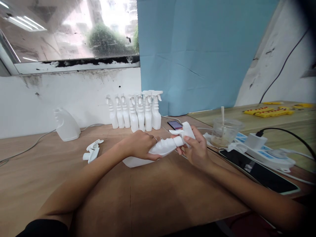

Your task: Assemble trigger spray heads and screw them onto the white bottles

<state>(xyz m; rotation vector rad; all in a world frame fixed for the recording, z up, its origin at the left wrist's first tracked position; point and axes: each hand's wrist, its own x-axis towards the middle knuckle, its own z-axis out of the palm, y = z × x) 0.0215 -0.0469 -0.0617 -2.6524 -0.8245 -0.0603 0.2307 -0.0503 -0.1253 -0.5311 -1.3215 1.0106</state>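
A white spray bottle lies tilted on its side above the brown table, its neck pointing right. Wrapped over the bottle's body is my left hand, with a ring on one finger. My right hand grips the white trigger sprayer head at the bottle's neck, fingers closed round it. Whether the head is screwed tight I cannot tell. To the left, a loose trigger sprayer head lies on the table, and behind it stands a white bottle without a head.
Several white bottles with sprayer heads stand in a row near the wall. On the right are a phone, a plastic cup with a straw, a power strip, a larger black-screened device and yellow pieces.
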